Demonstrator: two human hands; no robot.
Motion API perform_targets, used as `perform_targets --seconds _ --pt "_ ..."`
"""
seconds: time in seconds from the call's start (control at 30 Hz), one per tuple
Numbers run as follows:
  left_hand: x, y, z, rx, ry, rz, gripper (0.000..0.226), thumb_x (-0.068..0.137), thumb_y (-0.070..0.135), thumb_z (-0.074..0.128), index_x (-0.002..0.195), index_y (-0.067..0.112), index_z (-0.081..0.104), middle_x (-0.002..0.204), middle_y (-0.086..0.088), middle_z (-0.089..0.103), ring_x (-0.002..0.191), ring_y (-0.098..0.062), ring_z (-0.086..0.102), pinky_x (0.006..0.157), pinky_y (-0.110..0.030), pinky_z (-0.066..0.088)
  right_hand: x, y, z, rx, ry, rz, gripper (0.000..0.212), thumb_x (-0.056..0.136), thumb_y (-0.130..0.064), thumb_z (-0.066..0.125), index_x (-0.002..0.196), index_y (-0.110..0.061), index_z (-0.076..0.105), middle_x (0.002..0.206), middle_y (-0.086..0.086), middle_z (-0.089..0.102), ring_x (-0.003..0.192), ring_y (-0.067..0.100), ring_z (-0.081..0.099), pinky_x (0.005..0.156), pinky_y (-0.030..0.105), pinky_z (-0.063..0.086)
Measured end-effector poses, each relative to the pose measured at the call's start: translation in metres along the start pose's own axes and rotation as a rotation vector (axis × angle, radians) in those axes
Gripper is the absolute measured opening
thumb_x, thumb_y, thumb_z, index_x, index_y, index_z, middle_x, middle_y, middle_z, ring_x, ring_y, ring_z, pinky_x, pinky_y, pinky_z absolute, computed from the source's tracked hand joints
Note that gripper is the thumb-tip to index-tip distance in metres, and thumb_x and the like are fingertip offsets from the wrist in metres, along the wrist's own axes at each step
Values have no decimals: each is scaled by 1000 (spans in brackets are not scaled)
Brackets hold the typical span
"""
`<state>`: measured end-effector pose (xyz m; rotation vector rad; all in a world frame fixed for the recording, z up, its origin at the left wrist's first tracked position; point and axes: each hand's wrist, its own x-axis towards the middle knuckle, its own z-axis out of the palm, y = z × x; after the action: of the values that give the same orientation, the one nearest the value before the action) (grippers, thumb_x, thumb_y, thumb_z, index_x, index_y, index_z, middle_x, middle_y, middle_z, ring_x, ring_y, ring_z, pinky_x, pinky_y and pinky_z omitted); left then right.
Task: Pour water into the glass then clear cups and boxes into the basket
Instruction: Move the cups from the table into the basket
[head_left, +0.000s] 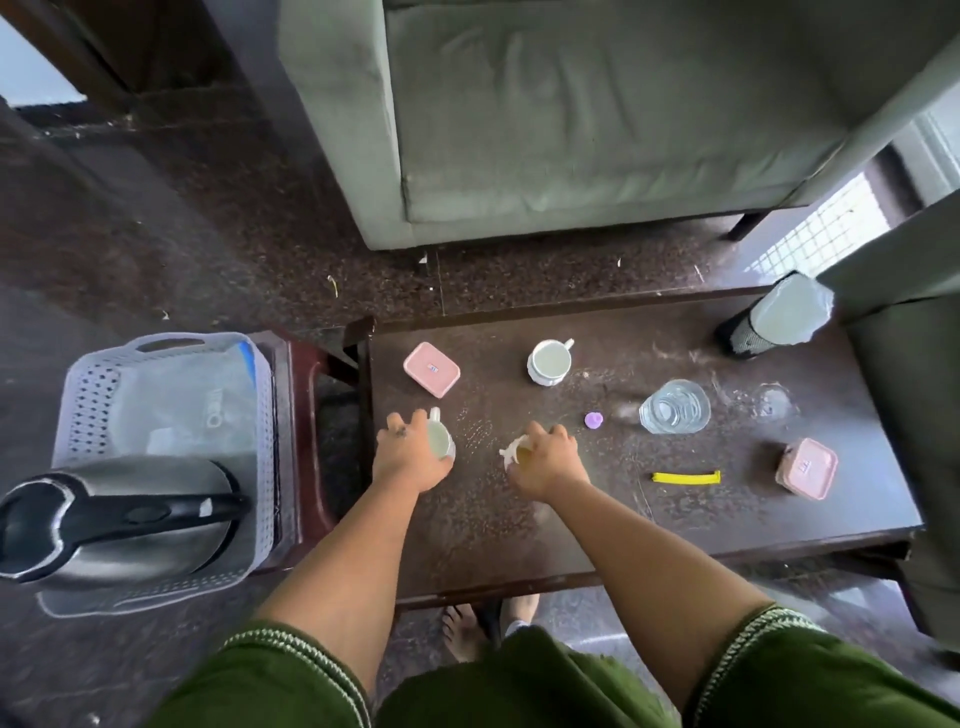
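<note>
Standing before a sofa (597, 119), the dark table (675, 519) holds cups and boxes.

Three white cups are before you on the dark tabletop (675, 519): the far cup (549, 362) standing alone, the left cup (440, 435) in your left hand (408, 457), the near cup (514, 451) under your right hand (548, 465). Two pink boxes: one box (431, 369) at the far left, the other box (807, 468) at the right. One glass (674, 406) of water. One purple cap (593, 420), one yellow clip (687, 477). One basket (166, 415) and one kettle (119, 514) sit off to your left.
</note>
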<state>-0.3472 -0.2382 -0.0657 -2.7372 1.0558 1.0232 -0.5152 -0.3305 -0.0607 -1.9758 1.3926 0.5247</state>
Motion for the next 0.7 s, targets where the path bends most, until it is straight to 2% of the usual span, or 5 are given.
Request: perform_targets --seconds 0.1,0.23,0.4,0.57,0.7 --pt "-32 -17 -25 -51 16 -16 62 75 45 69 125 21 41 123 -11 36 110 -35 51 89 -39 47 -17 -25 -27 66 -4 46 54 84 -39 60 128 -12 42 126 14 42 122 37 41 98 41 42" --pt "-66 -43 -72 -111 154 -35 62 69 48 71 118 22 44 117 -8 37 100 -32 56 82 -36 49 -40 -80 -52 66 -6 30 65 78 -41 66 131 -12 43 130 10 37 122 36 42 95 38 44" --pt "-84 -82 -134 -167 241 -61 66 71 48 72 124 22 42 127 -10 36 107 -34 57 86 -36 46 -64 -163 -51 104 13 -27 69 80 -45 63 137 -14 39 132 10 37 124 34 41 98 38 43" --pt "-78 -134 -202 -157 277 -5 70 70 46 70 129 24 38 131 -10 32 108 -35 56 85 -38 48 -87 -252 -51 51 9 -70 63 79 -44 64 133 -17 46 134 6 46 127 25 45 102 30 41" --pt "-67 -187 -252 -149 288 40 65 69 46 72 121 22 40 124 -8 32 102 -32 57 75 -35 46 -96 -323 -49 106 9 -36 54 85 -38 56 134 -16 51 134 10 48 128 29 44 106 35 41"
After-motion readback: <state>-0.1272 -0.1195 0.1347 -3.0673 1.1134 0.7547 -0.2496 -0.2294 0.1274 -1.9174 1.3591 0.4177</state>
